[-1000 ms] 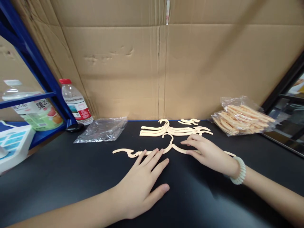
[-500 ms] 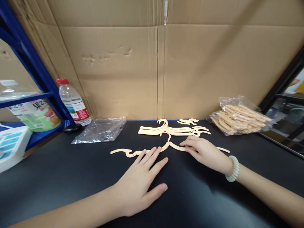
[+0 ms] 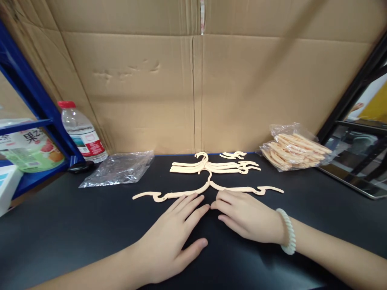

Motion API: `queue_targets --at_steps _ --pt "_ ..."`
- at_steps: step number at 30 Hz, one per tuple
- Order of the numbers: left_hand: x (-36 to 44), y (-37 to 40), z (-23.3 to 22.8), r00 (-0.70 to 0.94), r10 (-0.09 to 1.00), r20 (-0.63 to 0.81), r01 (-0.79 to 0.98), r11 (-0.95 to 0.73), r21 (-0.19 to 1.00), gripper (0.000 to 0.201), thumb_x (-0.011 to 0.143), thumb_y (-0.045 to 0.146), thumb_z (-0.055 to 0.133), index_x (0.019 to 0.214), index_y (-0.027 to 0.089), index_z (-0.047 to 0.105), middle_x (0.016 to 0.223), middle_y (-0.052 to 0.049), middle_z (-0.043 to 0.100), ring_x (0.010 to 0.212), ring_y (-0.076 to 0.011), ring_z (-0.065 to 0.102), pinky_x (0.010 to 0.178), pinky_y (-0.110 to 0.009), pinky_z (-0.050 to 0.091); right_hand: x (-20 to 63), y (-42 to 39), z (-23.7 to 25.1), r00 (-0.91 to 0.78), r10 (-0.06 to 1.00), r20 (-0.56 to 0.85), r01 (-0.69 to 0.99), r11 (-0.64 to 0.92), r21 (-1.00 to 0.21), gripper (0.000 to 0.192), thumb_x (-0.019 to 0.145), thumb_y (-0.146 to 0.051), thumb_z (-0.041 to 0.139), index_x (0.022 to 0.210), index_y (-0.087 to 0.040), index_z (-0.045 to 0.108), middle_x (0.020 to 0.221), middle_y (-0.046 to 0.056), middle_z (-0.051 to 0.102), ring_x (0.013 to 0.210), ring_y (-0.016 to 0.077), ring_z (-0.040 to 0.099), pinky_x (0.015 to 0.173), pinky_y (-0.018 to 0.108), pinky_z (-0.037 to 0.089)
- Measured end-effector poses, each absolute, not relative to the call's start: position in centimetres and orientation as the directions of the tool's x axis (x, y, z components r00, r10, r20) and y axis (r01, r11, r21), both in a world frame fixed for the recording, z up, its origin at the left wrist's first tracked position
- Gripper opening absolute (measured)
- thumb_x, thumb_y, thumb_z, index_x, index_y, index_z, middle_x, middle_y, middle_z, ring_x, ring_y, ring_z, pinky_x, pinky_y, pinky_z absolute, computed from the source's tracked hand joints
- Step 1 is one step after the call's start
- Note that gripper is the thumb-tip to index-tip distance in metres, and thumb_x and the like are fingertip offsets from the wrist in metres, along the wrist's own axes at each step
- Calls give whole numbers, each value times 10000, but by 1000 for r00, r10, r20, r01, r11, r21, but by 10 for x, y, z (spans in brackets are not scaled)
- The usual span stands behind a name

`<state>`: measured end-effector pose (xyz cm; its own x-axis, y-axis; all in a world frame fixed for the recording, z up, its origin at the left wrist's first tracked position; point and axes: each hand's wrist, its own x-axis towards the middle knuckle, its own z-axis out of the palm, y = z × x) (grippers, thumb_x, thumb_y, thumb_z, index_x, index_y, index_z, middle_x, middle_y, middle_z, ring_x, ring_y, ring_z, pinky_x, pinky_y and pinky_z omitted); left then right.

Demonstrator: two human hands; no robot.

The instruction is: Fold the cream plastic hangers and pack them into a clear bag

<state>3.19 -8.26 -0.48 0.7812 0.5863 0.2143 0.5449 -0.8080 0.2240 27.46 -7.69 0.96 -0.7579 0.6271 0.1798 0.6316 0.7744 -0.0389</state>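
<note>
A cream-coloured clothes hanger (image 3: pixel 209 183) lies unfolded on the black table, its hook pointing away from me and a curved piece at each end. My left hand (image 3: pixel 173 233) rests flat with fingers spread, the fingertips at the near edge of the hanger's left arm. Just below the right arm lies my right hand (image 3: pixel 246 215), fingers loosely bent, thumb apart, and nothing visible in its grasp. Its fingertips are close to or touching the hanger; I cannot tell which. Behind it, several folded hangers (image 3: pixel 184 170) are lined up together.
Small loose curved pieces (image 3: pixel 233 155) lie at the table's back edge. A clear bag of hanger parts (image 3: pixel 296 151) sits at the back right. On the left are a flat plastic bag (image 3: pixel 121 169), a red-capped bottle (image 3: pixel 87 139) and a blue shelf (image 3: pixel 27 72). Cardboard (image 3: pixel 136 100) stands behind.
My right hand has moved left and nearer to me, letting go of the hanger's right arm and uncovering its end piece. My left hand stays flat. The view has shifted slightly.
</note>
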Motion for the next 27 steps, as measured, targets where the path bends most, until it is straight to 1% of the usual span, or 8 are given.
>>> queue_targets --at_steps 3,6,10,15,18,21,27 --pt "32 -82 -3 777 599 191 553 -796 247 551 933 418 476 1445 260 347 1520 -69 334 1403 -308 272 1133 -526 278 280 -73 12 -762 622 182 613 783 -109 219 929 -174 477 1124 -163 577 994 76 565 879 202 555 781 344 489" --pt "32 -83 -1 782 602 162 558 -792 248 541 938 420 463 1443 260 352 1536 -71 296 1413 -314 244 1132 -542 264 284 -71 13 -761 619 195 606 785 -129 220 930 -185 479 1123 -179 584 988 69 572 876 196 559 781 341 487" --pt "33 -84 1 766 629 133 596 -773 218 559 931 429 464 1450 261 340 1558 -81 233 1425 -347 179 1119 -593 237 288 -69 11 -705 673 224 677 732 -69 191 923 -172 487 1074 -180 604 964 66 607 888 213 582 776 357 497" --pt "33 -86 0 728 673 130 647 -738 193 581 916 467 474 1449 276 339 1555 -81 245 1422 -378 164 1100 -649 200 292 -63 7 -529 798 289 839 543 37 163 923 -140 479 993 -149 625 898 78 646 839 228 620 740 367 504" --pt "33 -86 0 706 697 123 675 -716 179 596 905 493 477 1446 281 342 1556 -77 245 1423 -382 156 1098 -657 189 293 -60 6 -458 850 261 887 455 74 149 921 -135 488 881 -158 630 838 61 643 800 223 629 700 347 494" --pt "33 -86 1 702 705 96 687 -707 170 606 908 517 454 1453 286 325 1559 -74 238 1427 -369 155 1100 -647 198 295 -58 6 -430 874 225 903 422 84 157 917 -132 498 829 -166 623 812 44 633 780 213 628 678 329 480" --pt "33 -83 2 712 697 80 679 -714 172 615 904 544 445 1444 265 353 1561 -85 225 1428 -363 153 1111 -625 198 298 -53 4 -398 888 229 916 397 53 178 934 -143 471 865 -169 633 833 44 640 802 210 633 695 318 468"
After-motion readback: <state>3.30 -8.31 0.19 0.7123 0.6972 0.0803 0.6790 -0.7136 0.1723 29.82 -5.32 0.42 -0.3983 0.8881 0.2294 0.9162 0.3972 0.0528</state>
